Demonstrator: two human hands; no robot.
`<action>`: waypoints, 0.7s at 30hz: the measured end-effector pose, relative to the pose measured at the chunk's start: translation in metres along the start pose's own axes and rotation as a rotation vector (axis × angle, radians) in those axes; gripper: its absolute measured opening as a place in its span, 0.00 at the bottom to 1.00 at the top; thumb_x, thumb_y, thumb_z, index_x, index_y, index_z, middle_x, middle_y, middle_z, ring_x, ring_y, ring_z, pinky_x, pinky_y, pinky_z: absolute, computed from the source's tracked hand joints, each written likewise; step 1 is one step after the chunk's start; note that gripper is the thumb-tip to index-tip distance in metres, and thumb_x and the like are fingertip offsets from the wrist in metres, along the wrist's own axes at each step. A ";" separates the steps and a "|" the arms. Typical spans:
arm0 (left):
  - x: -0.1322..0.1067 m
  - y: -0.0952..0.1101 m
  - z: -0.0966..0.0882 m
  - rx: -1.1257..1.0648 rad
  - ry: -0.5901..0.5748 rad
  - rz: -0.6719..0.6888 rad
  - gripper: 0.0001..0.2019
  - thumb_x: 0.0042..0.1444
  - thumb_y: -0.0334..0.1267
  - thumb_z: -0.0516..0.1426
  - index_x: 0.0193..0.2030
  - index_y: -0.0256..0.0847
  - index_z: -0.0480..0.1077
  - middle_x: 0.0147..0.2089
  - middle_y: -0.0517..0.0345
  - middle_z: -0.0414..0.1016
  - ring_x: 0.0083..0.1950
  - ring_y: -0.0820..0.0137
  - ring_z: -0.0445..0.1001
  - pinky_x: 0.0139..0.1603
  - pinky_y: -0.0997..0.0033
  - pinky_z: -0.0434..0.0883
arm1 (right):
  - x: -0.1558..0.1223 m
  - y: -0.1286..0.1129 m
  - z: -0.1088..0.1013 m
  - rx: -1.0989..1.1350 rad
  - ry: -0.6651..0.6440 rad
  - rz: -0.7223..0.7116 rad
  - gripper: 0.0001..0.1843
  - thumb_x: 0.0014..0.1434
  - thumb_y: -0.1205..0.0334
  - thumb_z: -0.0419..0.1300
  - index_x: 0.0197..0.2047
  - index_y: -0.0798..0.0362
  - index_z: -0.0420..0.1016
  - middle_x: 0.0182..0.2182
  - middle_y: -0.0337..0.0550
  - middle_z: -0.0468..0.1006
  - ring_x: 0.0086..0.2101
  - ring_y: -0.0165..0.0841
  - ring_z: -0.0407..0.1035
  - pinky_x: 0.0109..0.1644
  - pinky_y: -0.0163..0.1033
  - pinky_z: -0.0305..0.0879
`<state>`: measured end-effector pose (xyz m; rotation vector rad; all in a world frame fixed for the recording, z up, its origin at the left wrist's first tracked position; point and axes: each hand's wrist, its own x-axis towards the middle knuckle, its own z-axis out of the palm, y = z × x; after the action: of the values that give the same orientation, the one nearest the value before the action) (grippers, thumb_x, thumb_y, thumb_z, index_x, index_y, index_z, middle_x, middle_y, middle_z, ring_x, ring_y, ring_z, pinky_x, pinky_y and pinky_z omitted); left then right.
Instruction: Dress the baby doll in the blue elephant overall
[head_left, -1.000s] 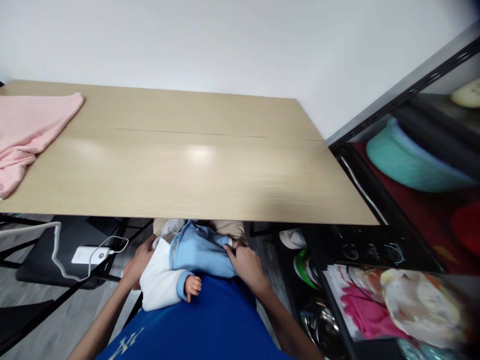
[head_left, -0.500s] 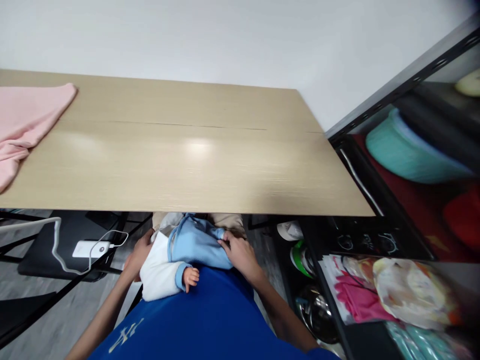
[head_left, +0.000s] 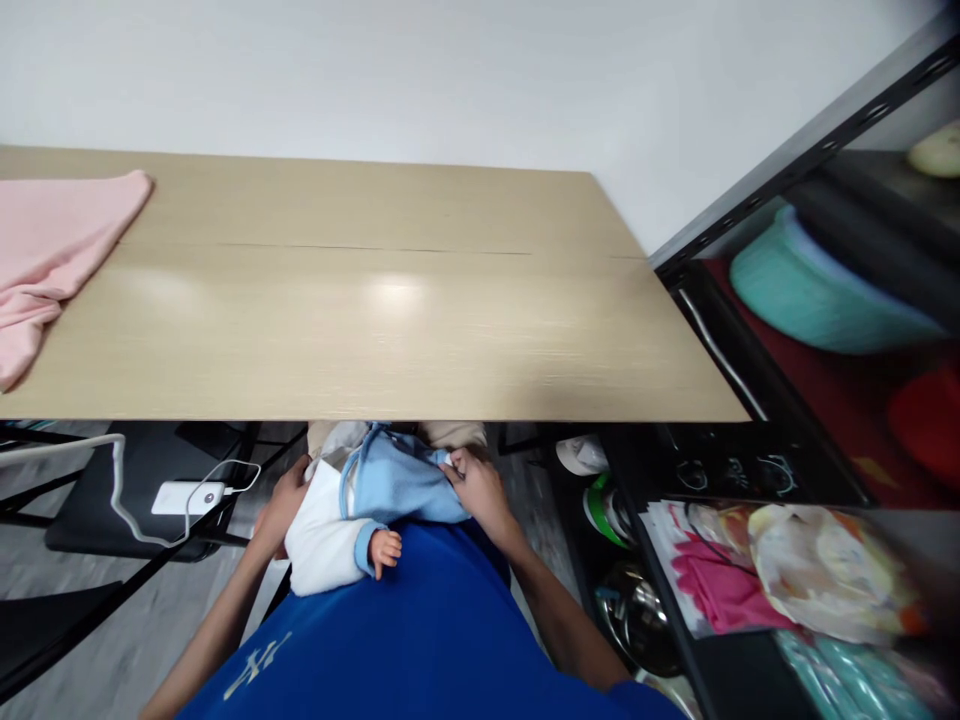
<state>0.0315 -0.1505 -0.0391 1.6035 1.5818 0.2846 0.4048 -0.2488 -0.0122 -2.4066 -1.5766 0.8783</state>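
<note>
A doll (head_left: 322,540) in a white and light-blue outfit lies across my lap, below the table's front edge. Its small hand (head_left: 385,550) pokes out of a blue cuff toward my belly. My right hand (head_left: 480,492) pinches the light-blue cloth (head_left: 409,480) at the doll's right end. On the other side, my left hand (head_left: 283,505) grips the white part of the outfit, its fingertips partly hidden behind the cloth. The doll's head is not visible.
The wooden table (head_left: 360,340) spans the space ahead, with a pink cloth (head_left: 67,240) at its left. A white power bank (head_left: 187,498) with cables lies on a black seat (head_left: 82,515). At right, a shelf holds a teal basin (head_left: 825,290) and pink gloves (head_left: 727,585).
My right hand has shifted slightly up along the blue cloth, fingers closer to its edge. The left hand and the doll look almost the same; the view has tilted a little.
</note>
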 end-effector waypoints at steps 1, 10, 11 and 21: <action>0.000 0.000 0.000 -0.019 0.002 -0.003 0.21 0.63 0.57 0.58 0.50 0.42 0.78 0.46 0.47 0.89 0.50 0.52 0.85 0.51 0.61 0.78 | 0.001 0.004 0.000 0.012 0.002 -0.014 0.15 0.80 0.51 0.62 0.57 0.52 0.85 0.47 0.50 0.92 0.50 0.44 0.86 0.53 0.39 0.70; -0.002 0.006 0.000 -0.089 0.014 -0.014 0.21 0.60 0.59 0.60 0.44 0.43 0.75 0.43 0.51 0.87 0.46 0.54 0.82 0.47 0.62 0.77 | -0.014 0.111 -0.030 0.341 0.368 0.032 0.49 0.65 0.12 0.53 0.46 0.53 0.86 0.28 0.46 0.82 0.31 0.43 0.77 0.39 0.43 0.68; -0.002 0.006 0.001 -0.094 0.013 -0.016 0.21 0.59 0.60 0.60 0.45 0.44 0.76 0.43 0.51 0.87 0.47 0.53 0.82 0.47 0.62 0.78 | -0.017 0.124 -0.033 0.366 0.425 0.053 0.52 0.60 0.09 0.55 0.45 0.53 0.86 0.28 0.47 0.82 0.30 0.43 0.76 0.39 0.43 0.68; 0.001 0.007 0.001 -0.090 0.013 -0.048 0.23 0.57 0.62 0.60 0.44 0.44 0.75 0.40 0.51 0.85 0.50 0.49 0.82 0.51 0.59 0.79 | -0.058 0.217 -0.065 0.442 0.805 0.359 0.50 0.53 0.09 0.62 0.44 0.52 0.82 0.23 0.39 0.75 0.27 0.38 0.69 0.36 0.44 0.66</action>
<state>0.0371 -0.1485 -0.0351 1.4953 1.5926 0.3361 0.5959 -0.3826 -0.0254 -2.2771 -0.6012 0.1803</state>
